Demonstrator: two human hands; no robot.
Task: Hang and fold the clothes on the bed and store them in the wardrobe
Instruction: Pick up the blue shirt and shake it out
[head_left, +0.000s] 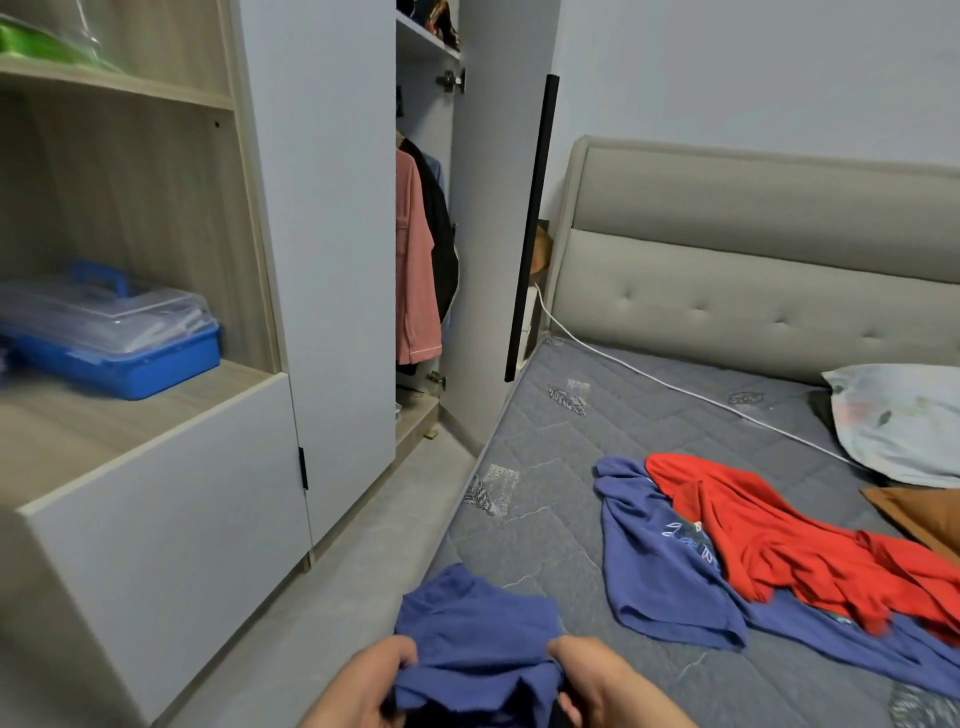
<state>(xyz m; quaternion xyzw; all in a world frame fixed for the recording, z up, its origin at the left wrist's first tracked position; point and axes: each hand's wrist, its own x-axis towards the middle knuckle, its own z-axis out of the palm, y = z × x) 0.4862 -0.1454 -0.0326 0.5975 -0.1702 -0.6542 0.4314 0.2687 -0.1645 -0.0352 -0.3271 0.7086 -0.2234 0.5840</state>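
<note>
A blue garment (478, 623) is pinched by the left grip (358, 688) and right grip (608, 686); folding is judged unfinished, then storage in the far wardrobe (332, 208) is needed.

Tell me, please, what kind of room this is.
Probably a bedroom: a bed with a padded headboard, an open wardrobe with a pink shirt hanging inside, and a red garment lying on the bed.

Pale grey wall (753, 78) behind beige tufted upholstered headboard (753, 270); grey floor (363, 530) left of it; white-doored light-wood wardrobe (322, 208) farther left.
</note>
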